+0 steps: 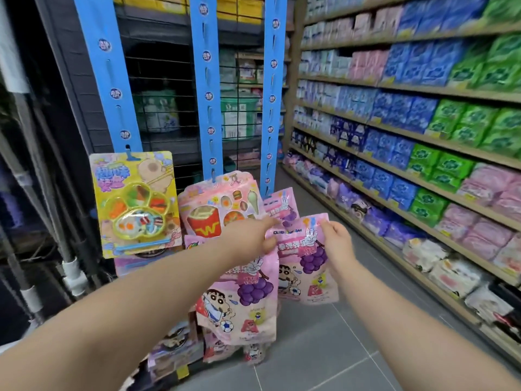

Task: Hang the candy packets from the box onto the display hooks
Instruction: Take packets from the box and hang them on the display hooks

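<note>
Shop aisle, grey tiled floor (324, 348). Three blue display strips (207, 94) stand upright against a black wire grid.

Right hand (338, 244): fingers curled over the top right corner of a pink grape packet (307, 266), thumb in front. A firm pinch, with the packet held upright in the air, just right of the display's foot.

Left hand (251, 238): reaches forward with the forefinger stretched out, its tip at the lower edge of a small pink packet (282, 207) that hangs at the bottom of the right-hand strip. The thumb lies at the top of a larger grape packet (245, 292) below the hand. Whether it pinches that packet or only touches it, I cannot tell.

Already hung: a yellow blister card (135, 204) with a flower-shaped tray on the left strip, and a pink fast-food packet (220, 210) on the middle strip. The upper slots of all three strips are bare.

More pink packets (174, 351) sit low at the foot of the display, blurred and partly behind the left forearm.

To the right, wooden shelves (394, 176) run down the aisle, stocked with blue, green and pink packs.
</note>
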